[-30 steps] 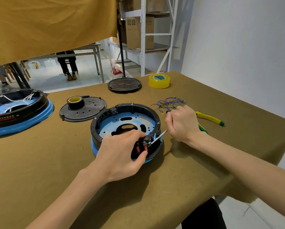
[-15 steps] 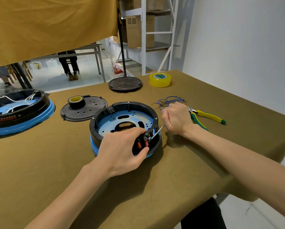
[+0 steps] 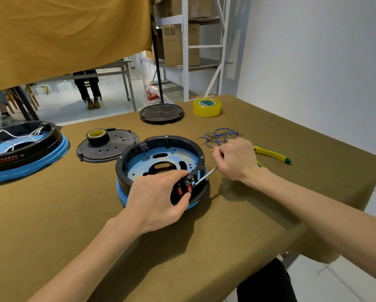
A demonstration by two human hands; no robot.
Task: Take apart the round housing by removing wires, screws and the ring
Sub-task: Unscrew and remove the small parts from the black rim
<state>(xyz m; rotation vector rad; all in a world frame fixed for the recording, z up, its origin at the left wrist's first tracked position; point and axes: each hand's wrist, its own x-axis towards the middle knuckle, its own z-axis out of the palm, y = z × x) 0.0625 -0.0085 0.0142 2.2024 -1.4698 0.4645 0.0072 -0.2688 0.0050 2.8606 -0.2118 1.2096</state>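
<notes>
The round black housing with a blue metal plate inside [image 3: 161, 164] sits where it was, mid-counter on the brown-covered counter [image 3: 52, 214]. The left hand [image 3: 158, 199] still clamps its near rim, thumb under the red switches. The right hand [image 3: 235, 158] keeps its fingers curled round a thin silver screwdriver [image 3: 204, 176], tip at the rim; it has drifted slightly right again, half covering the yellow-handled pliers [image 3: 272, 154] beside the loose blue wires [image 3: 220, 135].

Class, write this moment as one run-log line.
left hand: grips round housing rim | right hand: holds screwdriver, tip at rim | blue wires: on table | stage: unscrewing
</notes>
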